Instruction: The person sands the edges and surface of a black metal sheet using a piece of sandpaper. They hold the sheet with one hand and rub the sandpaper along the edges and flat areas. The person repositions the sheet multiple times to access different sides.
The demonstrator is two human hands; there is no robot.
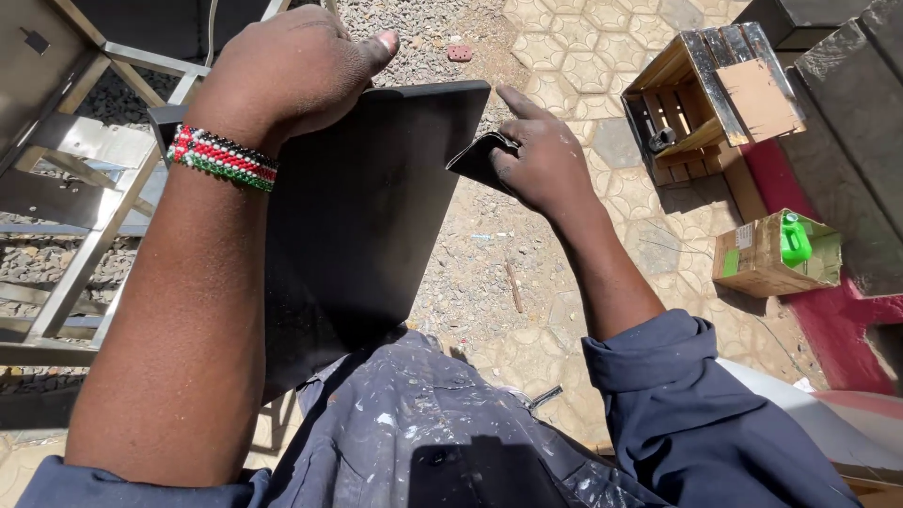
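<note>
Left hand (pixel 292 71) clamped over top edge of a black flat panel (pixel 367 207), fingers curled over far side, thumb tip showing at the top. Beaded wristband (pixel 223 158), red, white, green and black, on that wrist. Panel stands tilted, lower end resting against the person's lap, upper corner at frame centre. Right hand (pixel 538 162) pinches a folded dark sheet (pixel 478 160), looks like abrasive paper, pressed against the panel's right edge; index finger points up.

Containers: wooden crate (pixel 701 103) upper right, on its side, open face toward camera, a small dark object inside, hard to identify; brown cardboard piece (pixel 760 99) lies on top. Below it an open cardboard box (pixel 767 254) on its side holding a green plastic bottle (pixel 795 240).

Surface: outdoor ground, patterned paving stones (pixel 583 47) to the right, gravel (pixel 433 28) top centre and under the frame. A small reddish block lies on the gravel. Metal frame (pixel 103 188) of square tubing on the left. Red painted kerb (pixel 828 310) and grey concrete slab far right. Strong sun, hard shadows.

Hidden or cut off: panel's lower end hidden behind left forearm and paint-spattered dark blue coveralls (pixel 451 442). Left fingers mostly out of sight behind panel. White curved object bottom right cut off, can't tell what.
</note>
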